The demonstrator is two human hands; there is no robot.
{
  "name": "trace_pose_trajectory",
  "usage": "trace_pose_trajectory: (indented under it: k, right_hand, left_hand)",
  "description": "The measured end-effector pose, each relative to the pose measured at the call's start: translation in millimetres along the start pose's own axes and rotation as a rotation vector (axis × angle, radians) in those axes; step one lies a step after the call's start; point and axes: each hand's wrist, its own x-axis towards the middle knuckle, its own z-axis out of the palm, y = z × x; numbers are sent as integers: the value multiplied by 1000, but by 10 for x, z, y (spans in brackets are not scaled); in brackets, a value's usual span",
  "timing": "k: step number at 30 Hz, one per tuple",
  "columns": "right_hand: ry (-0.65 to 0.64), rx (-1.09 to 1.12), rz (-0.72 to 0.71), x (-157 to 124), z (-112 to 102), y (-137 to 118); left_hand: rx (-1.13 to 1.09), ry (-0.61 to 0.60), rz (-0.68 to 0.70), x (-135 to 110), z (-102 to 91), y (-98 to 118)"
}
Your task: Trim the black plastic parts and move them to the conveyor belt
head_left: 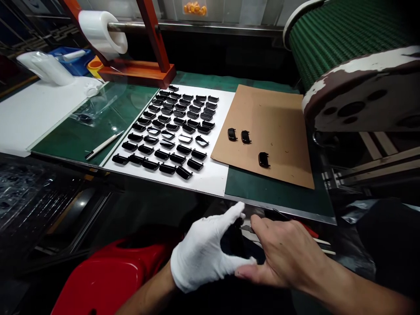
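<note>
My left hand (206, 251), in a white glove, and my bare right hand (285, 251) meet below the table's front edge, above my lap. Both curl around a small dark object (233, 240) between them; its shape is mostly hidden. Something thin and pale with a blade-like tip (246, 227) pokes out between the fingers. On the table, several glossy black plastic parts (170, 131) lie in rows on a white sheet (216, 177). Three more black parts (244, 136) rest on a brown cardboard sheet (278, 118) to the right.
A pen-like tool (103, 146) lies on the green mat (75, 138). A roll of clear film (101, 30) hangs on a red wooden stand (138, 72). A green conveyor belt (341, 35) rises at right. A red stool (108, 280) sits at lower left.
</note>
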Motion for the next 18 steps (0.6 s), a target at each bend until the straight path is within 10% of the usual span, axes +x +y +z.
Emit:
trace_pose_trajectory:
  k: [18]
  right_hand:
    - [83,-8,-83,-37,68,63]
  left_hand:
    - [-48,29,-126,-29,118,19]
